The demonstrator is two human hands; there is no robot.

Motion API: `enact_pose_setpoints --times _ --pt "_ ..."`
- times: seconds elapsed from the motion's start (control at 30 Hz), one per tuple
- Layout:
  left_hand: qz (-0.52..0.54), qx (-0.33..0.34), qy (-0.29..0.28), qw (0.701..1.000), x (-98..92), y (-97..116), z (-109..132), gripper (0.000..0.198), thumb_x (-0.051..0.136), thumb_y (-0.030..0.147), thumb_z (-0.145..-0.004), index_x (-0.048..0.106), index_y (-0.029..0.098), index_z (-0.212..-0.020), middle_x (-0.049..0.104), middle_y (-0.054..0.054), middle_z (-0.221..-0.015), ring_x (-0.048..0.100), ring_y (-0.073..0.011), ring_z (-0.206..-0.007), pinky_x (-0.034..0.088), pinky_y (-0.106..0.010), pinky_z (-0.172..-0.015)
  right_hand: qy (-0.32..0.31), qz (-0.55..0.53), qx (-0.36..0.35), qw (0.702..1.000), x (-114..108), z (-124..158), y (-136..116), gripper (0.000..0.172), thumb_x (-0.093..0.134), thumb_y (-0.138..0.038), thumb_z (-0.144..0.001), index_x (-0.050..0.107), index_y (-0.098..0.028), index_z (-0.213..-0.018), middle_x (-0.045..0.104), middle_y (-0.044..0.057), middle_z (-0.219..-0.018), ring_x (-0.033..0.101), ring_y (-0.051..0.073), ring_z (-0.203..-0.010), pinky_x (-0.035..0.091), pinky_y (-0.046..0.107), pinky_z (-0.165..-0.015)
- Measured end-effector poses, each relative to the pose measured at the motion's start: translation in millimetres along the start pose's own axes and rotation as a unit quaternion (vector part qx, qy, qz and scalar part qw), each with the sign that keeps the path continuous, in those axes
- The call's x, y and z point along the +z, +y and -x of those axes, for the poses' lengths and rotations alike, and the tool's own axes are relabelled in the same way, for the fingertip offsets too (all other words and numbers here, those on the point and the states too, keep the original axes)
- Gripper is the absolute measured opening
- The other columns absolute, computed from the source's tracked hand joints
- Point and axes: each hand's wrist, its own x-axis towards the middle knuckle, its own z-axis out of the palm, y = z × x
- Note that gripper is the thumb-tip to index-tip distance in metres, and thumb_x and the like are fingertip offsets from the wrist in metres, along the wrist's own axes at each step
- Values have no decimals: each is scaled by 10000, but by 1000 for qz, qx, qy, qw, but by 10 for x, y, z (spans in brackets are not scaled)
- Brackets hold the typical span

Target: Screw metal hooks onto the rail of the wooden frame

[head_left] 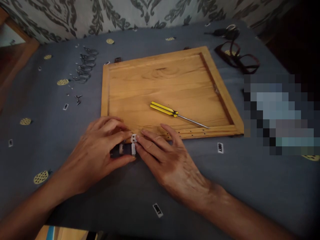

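Note:
My left hand (96, 148) pinches a small metal fitting (133, 138) with screw holes at the near left edge of a shallow wooden panel with a raised frame (222, 95). Thumb and index finger sit on either side of the fitting, and part of it is hidden by the hand. From the other side, fingertips of my right hand (170, 160) press on the same fitting, while its other fingers rest along the front rail. Small dark holes mark that rail to the right. A screwdriver (165, 109) with a yellow and black handle lies across the panel, its tip near the front rail.
Several wire-like metal pieces (86, 65) lie in a row at the left, with loose screws (78, 99) nearer me. Eyeglasses (237, 61) and keys (227, 31) lie at the back right. Behind the blue patterned cloth (110, 203) rises a patterned backrest (147, 13).

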Motion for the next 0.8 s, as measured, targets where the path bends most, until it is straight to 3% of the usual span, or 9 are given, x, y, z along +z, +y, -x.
enact_pose_setpoints --times 0.33,0.5,0.63,0.8 --pt "-6 -11 -9 1000 -17 -1 12 390 573 577 -856 640 288 -1110 625 -57 -1198 525 -299 -1202 488 -509 -975 -13 -19 3 1000 0 10 -4 232 508 -130 -972 698 -120 -1104 713 117 -1219 609 261 -1198 401 591 -1087" --pt "26 -43 38 998 -249 -43 17 555 523 697 -826 640 271 -1161 642 -51 -1200 587 -261 -1152 517 -418 -958 -14 -4 -6 1000 -4 11 8 247 486 -104 -972 694 -123 -1104 706 118 -1233 610 255 -1201 413 567 -1082" --pt "63 -117 82 988 -463 -103 20 381 535 564 -892 689 264 -1071 667 -14 -1159 638 -180 -1018 504 -319 -928 -11 1 -12 1000 10 24 20 254 478 -102 -975 693 -125 -1107 710 113 -1228 619 254 -1189 430 566 -1064" --pt "100 -149 107 978 -450 -261 1 293 544 476 -896 706 266 -1020 691 -11 -1112 640 -188 -1028 510 -301 -868 -16 0 -11 1000 31 25 22 267 544 -82 -931 692 -138 -1145 707 122 -1233 621 268 -1195 434 579 -1053"
